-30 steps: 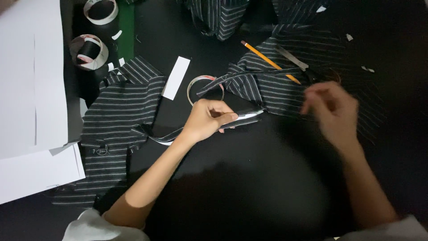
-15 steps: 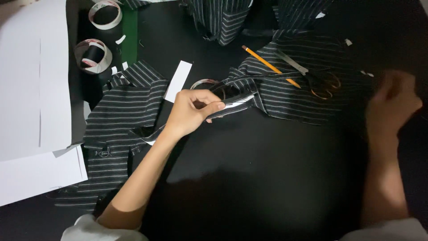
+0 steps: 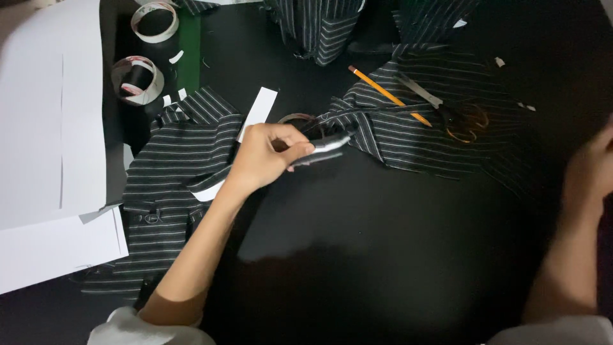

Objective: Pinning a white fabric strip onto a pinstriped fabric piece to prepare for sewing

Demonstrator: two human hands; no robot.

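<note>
Left hand [image 3: 265,156] was seen with fingers pinched on a small flat piece [image 3: 327,145], dark with a pale edge, held just above the black bench [image 3: 383,243]; its exact kind could not be made out. The piece lay against the tip of a dark striped fabric [image 3: 415,134], soft and creased, on which a yellow pencil [image 3: 383,94] and orange-handled scissors [image 3: 447,112] rested. A tape ring [image 3: 295,119] was partly hidden behind the hand. A second striped fabric piece [image 3: 172,166] lay under the forearm, beside white paper sheets [image 3: 38,128] and two tape rolls [image 3: 137,80]. Right hand [image 3: 590,169] was cut off at the frame edge and blurred; its fingers could not be judged
</note>
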